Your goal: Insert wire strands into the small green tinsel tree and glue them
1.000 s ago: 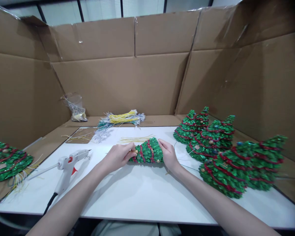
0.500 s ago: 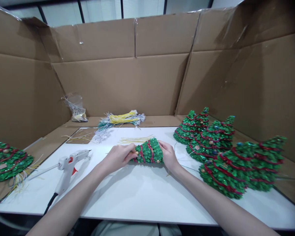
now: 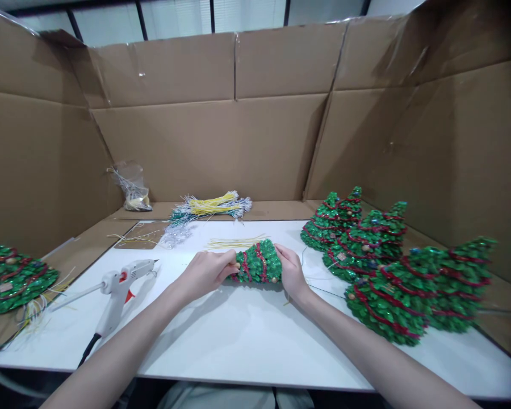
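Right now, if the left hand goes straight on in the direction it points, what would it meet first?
Probably the held tree, whose end the left hand pinches; beyond it, the right hand, though depth is unclear.

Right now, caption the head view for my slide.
Left hand and right hand hold a green tree between a glue gun and more trees.

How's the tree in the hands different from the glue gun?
The tree is bushy and green, while the glue gun is smooth and mostly white. The left hand and right hand hold the tree; the glue gun rests on the table, untouched. Both have some red: the tree's garland and the glue gun's trigger.
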Demonstrator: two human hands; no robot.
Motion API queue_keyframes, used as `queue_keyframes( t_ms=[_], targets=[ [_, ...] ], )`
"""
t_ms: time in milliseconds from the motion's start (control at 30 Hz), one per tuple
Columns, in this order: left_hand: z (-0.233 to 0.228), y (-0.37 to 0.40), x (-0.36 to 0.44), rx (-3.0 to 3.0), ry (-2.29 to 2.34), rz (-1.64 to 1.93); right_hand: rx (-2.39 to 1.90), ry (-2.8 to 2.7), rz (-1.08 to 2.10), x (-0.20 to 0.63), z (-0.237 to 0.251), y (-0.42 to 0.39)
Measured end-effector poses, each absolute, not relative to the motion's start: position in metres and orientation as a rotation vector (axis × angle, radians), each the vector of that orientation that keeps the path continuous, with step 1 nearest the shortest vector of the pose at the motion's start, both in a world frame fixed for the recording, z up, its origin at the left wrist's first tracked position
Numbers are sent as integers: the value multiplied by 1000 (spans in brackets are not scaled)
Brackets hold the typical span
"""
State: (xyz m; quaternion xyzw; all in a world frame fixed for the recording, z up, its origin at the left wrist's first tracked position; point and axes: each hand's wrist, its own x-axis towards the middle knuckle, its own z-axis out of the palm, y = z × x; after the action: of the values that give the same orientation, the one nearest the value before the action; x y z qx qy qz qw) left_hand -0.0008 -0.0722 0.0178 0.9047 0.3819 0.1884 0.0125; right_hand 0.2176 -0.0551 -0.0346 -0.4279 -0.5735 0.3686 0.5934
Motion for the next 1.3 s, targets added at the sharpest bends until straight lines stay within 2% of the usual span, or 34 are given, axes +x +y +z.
queue_keyframes(
  t_ms=[667,1300],
  targets=[
    [19,-74,3,2860,1211,624,-979,-1307,836,215,-34,-55],
    [17,-73,-1,2856,1321,484,-980,-1311,887,215,-39,-51]
  ],
)
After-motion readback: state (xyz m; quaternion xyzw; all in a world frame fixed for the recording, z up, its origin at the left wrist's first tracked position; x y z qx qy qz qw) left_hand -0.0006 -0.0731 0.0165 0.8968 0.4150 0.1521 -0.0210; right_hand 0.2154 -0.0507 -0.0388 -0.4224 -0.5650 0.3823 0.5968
